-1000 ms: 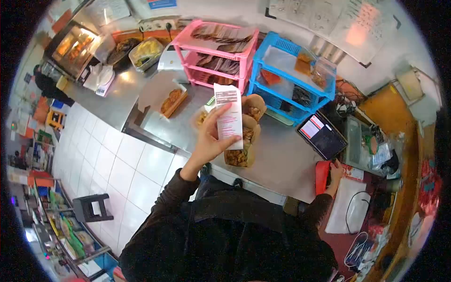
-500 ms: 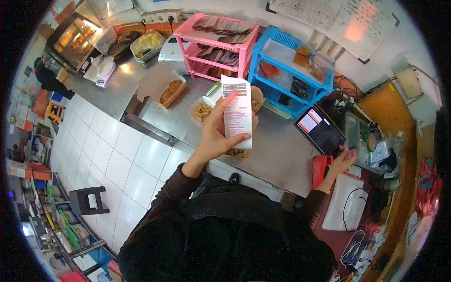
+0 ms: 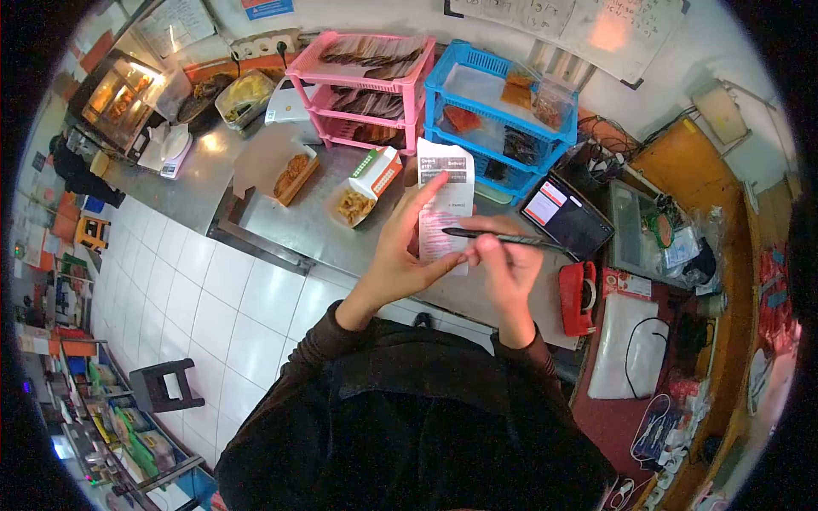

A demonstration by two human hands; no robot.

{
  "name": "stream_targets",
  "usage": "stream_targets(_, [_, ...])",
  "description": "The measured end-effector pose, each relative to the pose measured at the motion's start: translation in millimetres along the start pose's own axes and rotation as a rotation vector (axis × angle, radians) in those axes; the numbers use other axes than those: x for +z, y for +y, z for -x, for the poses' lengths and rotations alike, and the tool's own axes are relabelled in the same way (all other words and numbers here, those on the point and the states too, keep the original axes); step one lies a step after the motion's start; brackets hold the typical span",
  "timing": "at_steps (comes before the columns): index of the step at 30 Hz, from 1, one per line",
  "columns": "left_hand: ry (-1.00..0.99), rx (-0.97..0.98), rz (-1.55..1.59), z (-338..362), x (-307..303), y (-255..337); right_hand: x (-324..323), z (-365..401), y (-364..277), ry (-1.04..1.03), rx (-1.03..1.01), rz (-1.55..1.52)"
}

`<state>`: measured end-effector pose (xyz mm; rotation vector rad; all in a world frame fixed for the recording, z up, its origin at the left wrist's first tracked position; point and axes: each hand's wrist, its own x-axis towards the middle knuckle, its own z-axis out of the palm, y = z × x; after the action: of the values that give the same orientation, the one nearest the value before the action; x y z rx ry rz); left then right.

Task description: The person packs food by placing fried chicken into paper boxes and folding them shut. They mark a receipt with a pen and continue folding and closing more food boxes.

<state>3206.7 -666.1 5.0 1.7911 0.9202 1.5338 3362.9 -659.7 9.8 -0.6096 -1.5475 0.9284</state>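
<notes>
My left hand [image 3: 399,260] grips a long printed receipt [image 3: 446,200] with pink-marked lines, held upright above the steel counter. Its index finger lies along the receipt's upper part and the thumb presses low on the front. In my right hand [image 3: 513,271] is a dark pen [image 3: 467,232], its tip at the receipt's middle, over the printed lines. Left of the receipt stand a carton of fries [image 3: 352,207] with a green, white and orange box [image 3: 375,173] against it. Farther left, a long browned food item [image 3: 292,177] lies in an open cardboard box [image 3: 256,160].
Behind the counter [image 3: 319,223] stand a pink tiered rack [image 3: 358,75] and a blue tiered rack [image 3: 503,102]. To the right are a tablet [image 3: 569,223], a red tape dispenser [image 3: 576,300] and a grey bin [image 3: 629,223]. A dark stool [image 3: 166,385] stands on the tiled floor.
My right hand has come from beside the tablet to the receipt and now holds a pen against it. The left hand with the receipt has shifted slightly right in view.
</notes>
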Motion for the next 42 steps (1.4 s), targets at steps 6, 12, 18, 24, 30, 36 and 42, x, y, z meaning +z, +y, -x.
stream_targets(6, [-0.023,-0.003,-0.002,-1.6,1.5,-0.6,12.2,-0.2,4.6,0.082,-0.340,0.439])
stream_targets(12, [-0.044,-0.001,0.016,-4.0,6.4,-9.3,8.0,-1.6,7.5,0.082,-0.324,0.534])
stream_targets(18, [-0.076,-0.053,0.040,-6.1,8.9,-23.8,-25.4,10.3,20.5,0.496,-0.401,0.766])
stream_targets(24, [-0.174,-0.278,0.269,-10.6,19.5,-34.5,-210.9,88.7,48.8,0.667,0.108,1.351])
stream_targets(30, [-0.312,-0.306,0.261,-15.1,50.5,-48.9,-357.5,278.9,92.6,0.637,0.914,1.615])
stream_targets(36, [-0.411,-0.310,0.219,-20.3,75.6,-52.5,-417.9,351.4,131.8,0.875,1.093,1.340])
stream_targets(42, [-0.464,-0.255,0.155,-25.9,84.5,-53.5,-399.1,337.3,115.6,0.665,0.922,1.555])
